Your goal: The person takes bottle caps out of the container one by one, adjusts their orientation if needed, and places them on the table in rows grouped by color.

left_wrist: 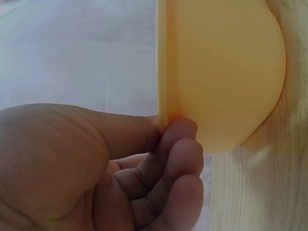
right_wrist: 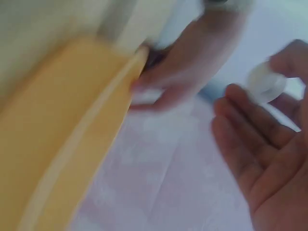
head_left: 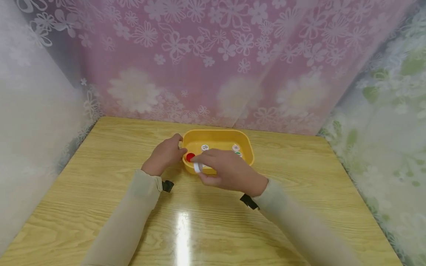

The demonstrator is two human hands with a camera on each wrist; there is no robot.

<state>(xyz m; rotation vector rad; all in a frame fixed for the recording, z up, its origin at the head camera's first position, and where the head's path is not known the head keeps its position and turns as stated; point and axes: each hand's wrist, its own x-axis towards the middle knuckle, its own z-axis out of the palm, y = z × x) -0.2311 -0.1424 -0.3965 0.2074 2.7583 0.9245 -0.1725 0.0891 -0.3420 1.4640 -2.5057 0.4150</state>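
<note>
A yellow plastic basin (head_left: 217, 133) stands on the table. My left hand (head_left: 165, 154) grips its left rim, and the left wrist view shows the thumb and fingertips pinching the basin's edge (left_wrist: 162, 62). Over the front of the basin my right hand (head_left: 229, 170) pinches a small white cap (right_wrist: 266, 84), round and hollow-looking, between thumb and fingers. Inside the basin lie a red cap (head_left: 190, 157), a white disc (head_left: 205, 147) with a dark print, another printed disc (head_left: 235, 147) and a partly green one (head_left: 237, 153). The right hand hides part of the basin's inside.
The light wood table (head_left: 116, 207) reaches back to a pink flowered curtain (head_left: 199, 74). Pale curtains (head_left: 392, 111) hang along both sides. A bright reflection lies on the table's front part.
</note>
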